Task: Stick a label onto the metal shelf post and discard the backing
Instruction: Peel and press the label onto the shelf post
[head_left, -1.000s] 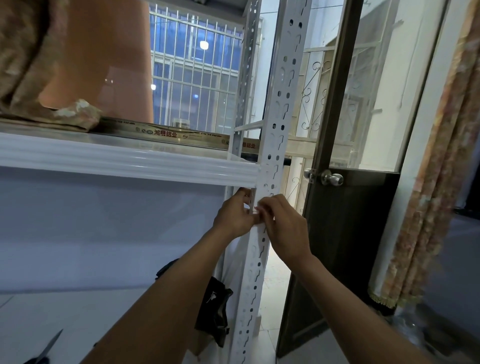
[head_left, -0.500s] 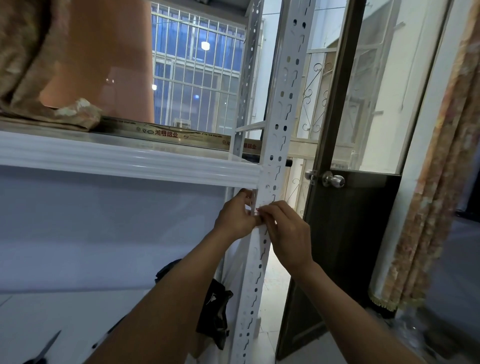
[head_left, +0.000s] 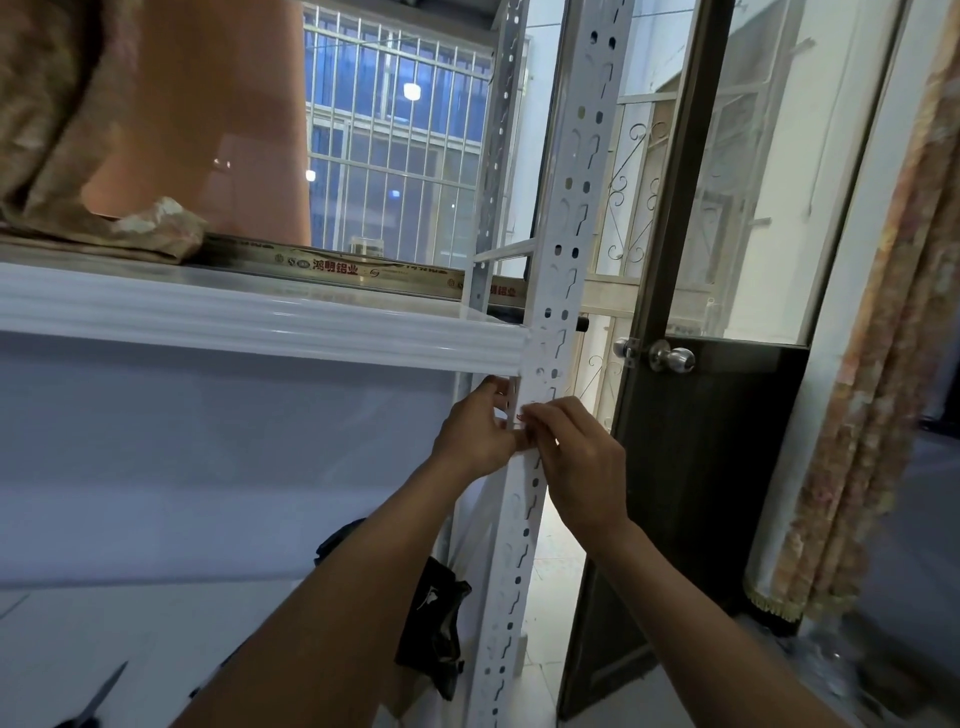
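A white perforated metal shelf post (head_left: 563, 244) runs top to bottom through the middle of the head view. Both my hands meet on it just below the white shelf edge (head_left: 260, 325). My left hand (head_left: 475, 434) grips the post's left side, fingers curled round it. My right hand (head_left: 576, 457) pinches a small white label (head_left: 522, 415) with red print against the post's front face. Most of the label is hidden under my fingertips. I cannot tell the backing apart from the label.
A dark door (head_left: 691, 493) with a round metal knob (head_left: 670, 358) stands just right of the post. A patterned curtain (head_left: 883, 364) hangs at far right. A black cloth (head_left: 434, 639) hangs below. On the shelf lie a brown cloth (head_left: 104, 228) and a printed metal bar (head_left: 332, 267).
Both hands stay on the same spot of the post. My right-hand fingertips have shifted slightly on the label; the view has barely drifted.
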